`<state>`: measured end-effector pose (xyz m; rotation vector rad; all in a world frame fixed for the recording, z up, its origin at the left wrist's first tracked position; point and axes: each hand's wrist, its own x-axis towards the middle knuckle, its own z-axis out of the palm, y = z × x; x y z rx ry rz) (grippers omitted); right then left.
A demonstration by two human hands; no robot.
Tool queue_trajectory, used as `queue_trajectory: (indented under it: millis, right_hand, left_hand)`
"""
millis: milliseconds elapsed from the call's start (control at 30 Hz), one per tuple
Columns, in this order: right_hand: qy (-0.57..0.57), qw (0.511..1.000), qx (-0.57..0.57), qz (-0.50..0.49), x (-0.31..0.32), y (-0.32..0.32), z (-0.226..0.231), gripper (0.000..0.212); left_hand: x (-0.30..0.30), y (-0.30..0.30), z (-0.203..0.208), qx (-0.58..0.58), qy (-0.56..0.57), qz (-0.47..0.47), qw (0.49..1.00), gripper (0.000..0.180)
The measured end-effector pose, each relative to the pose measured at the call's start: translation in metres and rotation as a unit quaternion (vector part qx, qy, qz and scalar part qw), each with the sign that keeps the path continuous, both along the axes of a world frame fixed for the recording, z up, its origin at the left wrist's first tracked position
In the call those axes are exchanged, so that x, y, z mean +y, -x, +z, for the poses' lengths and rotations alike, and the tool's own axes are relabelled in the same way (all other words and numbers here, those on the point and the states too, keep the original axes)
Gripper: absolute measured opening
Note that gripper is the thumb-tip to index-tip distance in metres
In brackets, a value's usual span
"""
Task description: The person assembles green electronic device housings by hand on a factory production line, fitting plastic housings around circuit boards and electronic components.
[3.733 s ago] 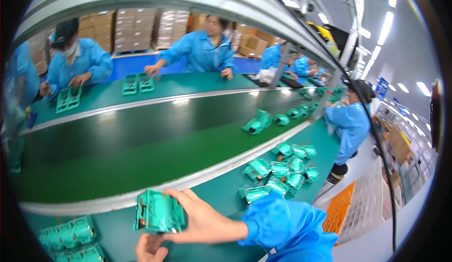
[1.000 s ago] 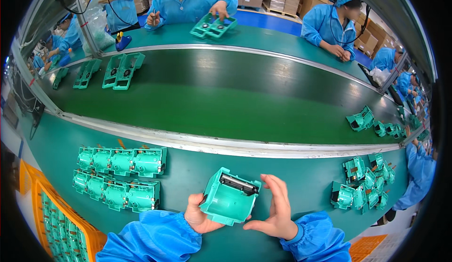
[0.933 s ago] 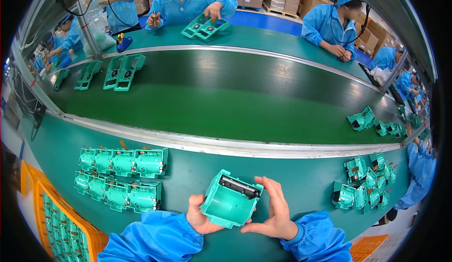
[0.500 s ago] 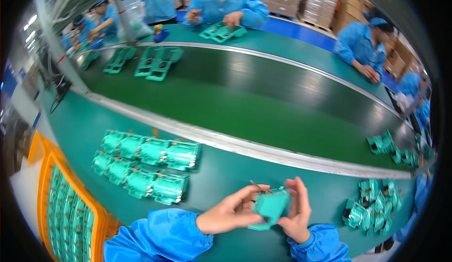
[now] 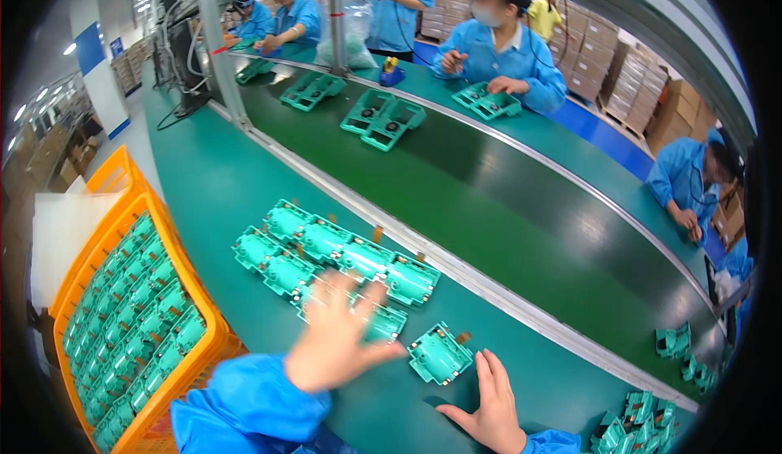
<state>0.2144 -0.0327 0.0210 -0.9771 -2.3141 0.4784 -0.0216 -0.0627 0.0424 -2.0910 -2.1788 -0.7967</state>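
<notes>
A green plastic housing (image 5: 441, 354) with a small brown tab lies on the table, apart from the two rows. My right hand (image 5: 489, 409) is open just right of it, thumb and fingers apart, holding nothing. Blurred by motion, my left hand (image 5: 336, 336) spreads its fingers over the near row of green housings (image 5: 287, 273) and hides part of it. Whether it touches them I cannot tell. Behind that row runs the far row of like housings (image 5: 362, 256), several with brown tabs standing up.
An orange crate (image 5: 213, 323) full of green housings stands at the left. More green parts (image 5: 635, 425) are heaped at the lower right. Beyond a metal rail (image 5: 521, 323), a green conveyor (image 5: 456, 201) carries green frames (image 5: 383, 120). Co-workers in blue sit across it.
The green housing that was between both my hands now lies on the table, let go. My left hand has moved left over the near row. The view has turned left.
</notes>
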Motion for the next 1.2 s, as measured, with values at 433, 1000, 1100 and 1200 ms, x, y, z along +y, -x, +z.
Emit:
queue_trajectory:
  millis: [433, 1000, 1100, 1200]
  right_hand:
    - [0.04, 0.993, -0.092, 0.069, 0.001, 0.044, -0.007, 0.058]
    - [0.039, 0.989, -0.089, 0.108, -0.021, 0.112, -0.016, 0.063]
    - [0.037, 0.985, -0.055, 0.16, -0.021, 0.161, -0.015, 0.06]
    - [0.134, 0.969, -0.002, 0.209, -0.023, 0.181, -0.007, 0.057]
  left_hand:
    - [-0.017, 0.2, -0.014, -0.116, 0.246, 0.074, 0.96, 0.094]
    - [-0.022, 0.254, -0.011, -0.111, 0.279, 0.139, 0.944, 0.104]
    - [-0.028, 0.312, -0.038, -0.156, 0.199, 0.13, 0.959, 0.1]
    - [-0.03, 0.33, -0.024, -0.062, 0.142, 0.299, 0.942, 0.088]
